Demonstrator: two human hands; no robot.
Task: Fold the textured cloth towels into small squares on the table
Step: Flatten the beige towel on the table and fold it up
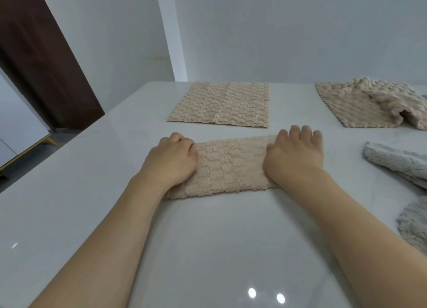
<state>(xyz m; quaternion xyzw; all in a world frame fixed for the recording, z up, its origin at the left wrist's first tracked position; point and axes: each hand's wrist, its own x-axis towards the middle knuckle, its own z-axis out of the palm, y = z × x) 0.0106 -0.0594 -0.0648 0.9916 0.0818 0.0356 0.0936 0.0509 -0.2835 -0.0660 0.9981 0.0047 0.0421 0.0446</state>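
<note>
The left hand (172, 158) is curled at the left end of a beige, nubby-textured cloth towel folded into a long band (227, 166), its bent fingers closed on the towel's upper left edge and its heel resting on the cloth. The right hand (294, 154) is laid flat on the right end of the same band, fingers straight and slightly spread, their tips reaching just past the far edge of the cloth onto the glossy white tabletop (208, 250). The band is stretched between the two hands, lying flat on the table near its middle, with its long edges running left to right; a short loose thread can be seen at its near edge.

Just beyond the band, apart from it, a second beige textured towel (219, 104) is spread flat as a rough square. To the far right, near the back edge of the table, a heap of beige textured towels (369, 102) is seen, one lying flat beneath a crumpled one. Closer on the right, at the frame edge, a grey fluffy cloth (397, 162) is lying loosely folded, with more grey cloth (413, 224) below it, cut off by the frame.

Behind the table, pale walls (277, 30) are seen, and a dark brown door panel (39, 60) at the left.
</note>
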